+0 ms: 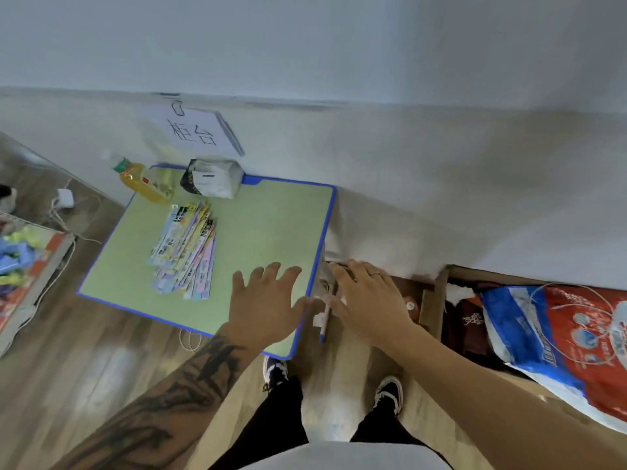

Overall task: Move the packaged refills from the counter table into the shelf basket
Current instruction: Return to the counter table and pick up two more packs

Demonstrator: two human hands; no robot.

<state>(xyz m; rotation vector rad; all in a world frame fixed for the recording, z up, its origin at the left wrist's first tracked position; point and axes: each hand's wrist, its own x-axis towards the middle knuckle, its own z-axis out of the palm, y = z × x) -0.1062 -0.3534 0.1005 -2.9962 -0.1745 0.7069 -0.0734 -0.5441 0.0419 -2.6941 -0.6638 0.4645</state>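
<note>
refills: packaged refills (185, 251) fanned in a pile, left-middle of the green counter (271, 218)
left hand (264, 300): fingers spread, holding nothing, over the counter's near right edge
right hand (369, 300): flat and empty, just off the right edge

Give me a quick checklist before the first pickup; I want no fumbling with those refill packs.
1. Left hand free: ok, fingers spread over the green table, holding nothing.
2. Right hand free: ok, open beyond the table's right edge.
3. Packaged refills reachable: ok, fanned in one pile left of the left hand, nothing on top.
4. Clear path to the pile: ok; bottle and tissue pack sit behind it, apart.
5. Shelf basket ready: cannot tell; no basket is clearly identifiable in view.
</note>
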